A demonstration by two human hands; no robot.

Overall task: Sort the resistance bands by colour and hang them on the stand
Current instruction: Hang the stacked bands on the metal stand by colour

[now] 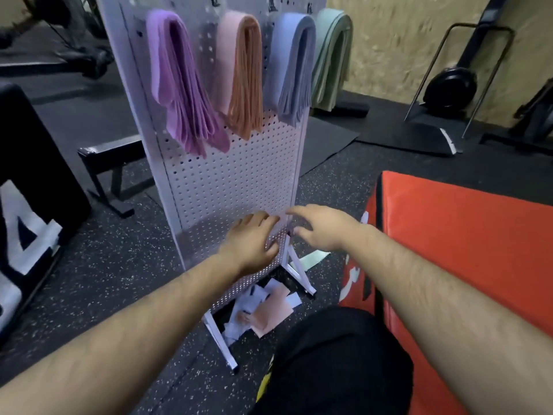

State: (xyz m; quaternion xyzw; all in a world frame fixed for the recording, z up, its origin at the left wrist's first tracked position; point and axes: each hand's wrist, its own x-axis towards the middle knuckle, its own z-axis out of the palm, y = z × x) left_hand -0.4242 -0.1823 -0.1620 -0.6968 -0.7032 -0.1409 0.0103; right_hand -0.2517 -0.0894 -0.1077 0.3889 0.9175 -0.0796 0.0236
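Observation:
A white pegboard stand (pixel 227 181) rises in front of me. Bundles of bands hang from its hooks: purple (pixel 182 94), pink and orange (pixel 242 76), pale blue (pixel 294 67) and green (pixel 332 58). My left hand (pixel 254 241) lies against the lower part of the board with its fingers spread. My right hand (pixel 320 226) reaches to the board's right edge, fingers relaxed and holding nothing. Loose pink and white pieces (pixel 263 310) lie on the floor under the stand.
A red padded box (pixel 466 253) stands close on my right and a black box (pixel 33 181) on my left. A black bench (pixel 110 163) sits behind the stand. Gym gear (pixel 449 85) lines the far wall. My dark-clothed knee (pixel 335 363) is below.

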